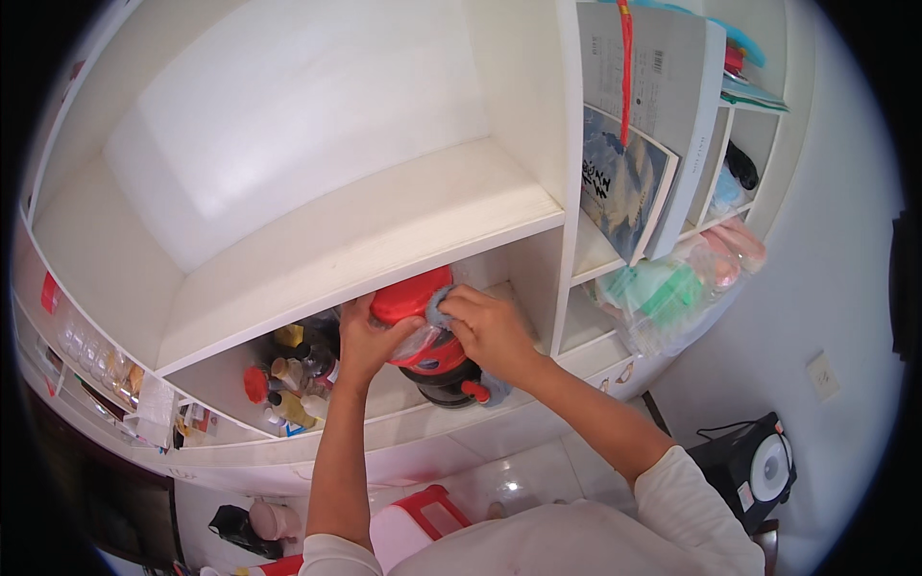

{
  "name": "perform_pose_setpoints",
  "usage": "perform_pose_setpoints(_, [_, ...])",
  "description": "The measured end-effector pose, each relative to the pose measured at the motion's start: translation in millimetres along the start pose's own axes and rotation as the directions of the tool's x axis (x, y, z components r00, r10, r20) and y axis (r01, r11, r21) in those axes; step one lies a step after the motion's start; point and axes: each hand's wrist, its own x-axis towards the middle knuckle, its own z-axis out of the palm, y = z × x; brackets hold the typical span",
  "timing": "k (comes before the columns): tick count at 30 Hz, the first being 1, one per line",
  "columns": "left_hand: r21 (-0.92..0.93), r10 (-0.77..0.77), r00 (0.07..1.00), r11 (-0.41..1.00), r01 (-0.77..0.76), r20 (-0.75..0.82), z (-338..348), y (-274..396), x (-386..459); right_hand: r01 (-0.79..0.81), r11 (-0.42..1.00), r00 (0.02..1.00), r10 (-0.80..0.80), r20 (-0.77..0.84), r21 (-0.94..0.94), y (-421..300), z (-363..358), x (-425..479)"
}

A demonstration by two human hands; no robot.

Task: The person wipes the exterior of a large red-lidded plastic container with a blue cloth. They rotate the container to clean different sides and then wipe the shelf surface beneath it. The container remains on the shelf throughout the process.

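Note:
A large clear jar [429, 383] with dark contents and a red band stands in a lower compartment of the white shelf unit [360, 186]. Its wide red lid [409, 295] sits on top, and a red spigot [475, 391] sticks out low at the front. My left hand [369, 337] grips the jar's left side just under the lid, thumb across the front. Pinched in my right hand [494, 333] is a grey cloth [438, 307], pressed on the lid's right edge. Greyish material [497, 387] also shows beside the spigot; whether it joins the cloth, I cannot tell.
Several small bottles [292, 407] crowd the compartment's left end. The shelf board [374, 209] overhangs the jar. Books [627, 187] lean at right, above plastic bags [670, 291]. Below are a red-and-white stool [425, 518] and a black speaker-like box [749, 468].

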Motion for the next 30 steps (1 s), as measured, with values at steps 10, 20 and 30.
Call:
perform_pose_setpoints(10, [-0.291,-0.164,0.964,0.931,0.222,0.211,-9.0,-6.2,8.1,-0.129,0.991,0.983,0.124,-0.137,-0.027,29.6,-3.7,32.3])
perform_pose_setpoints(20, [-0.272,-0.175,0.952,0.931,0.242,0.251,-15.9,-17.5,4.5,0.027,0.996,0.998,-0.032,-0.048,-0.09,22.4,-5.0,29.4])
perform_pose_setpoints(30, [-0.293,-0.144,0.946,0.928,0.231,0.29,-15.7,-26.0,8.3,0.053,0.984,0.997,-0.06,-0.039,-0.172,27.6,-5.4,36.7])
